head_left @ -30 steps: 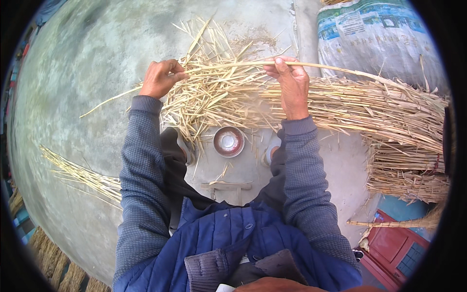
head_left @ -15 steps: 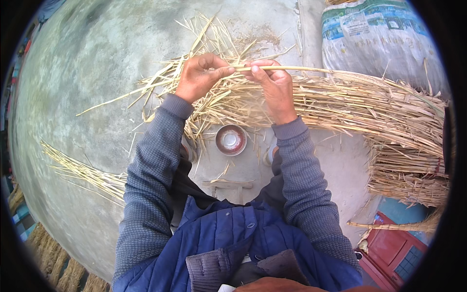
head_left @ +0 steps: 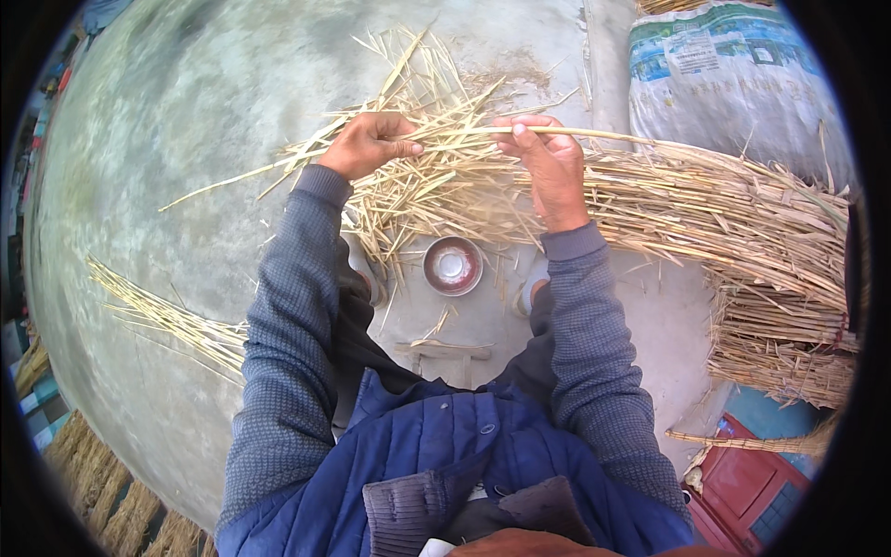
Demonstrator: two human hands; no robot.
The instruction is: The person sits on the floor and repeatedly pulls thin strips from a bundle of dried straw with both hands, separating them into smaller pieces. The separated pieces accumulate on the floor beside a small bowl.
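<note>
Pinching a pale straw stalk between thumb and fingertips of the right hand, above the edge of a loose straw pile. Curling thumb and forefinger of the left hand together, though whether around that stalk, impossible to tell. Drawing left away from right after nearly meeting half a second ago; probably working along one length, not yet laying it aside. Running out rightward, stalk included, toward a thick straw bundle below a white-and-blue sack. Showing just below the pile: a red-brown bowl; farther left, a thin straw bunch.
</note>
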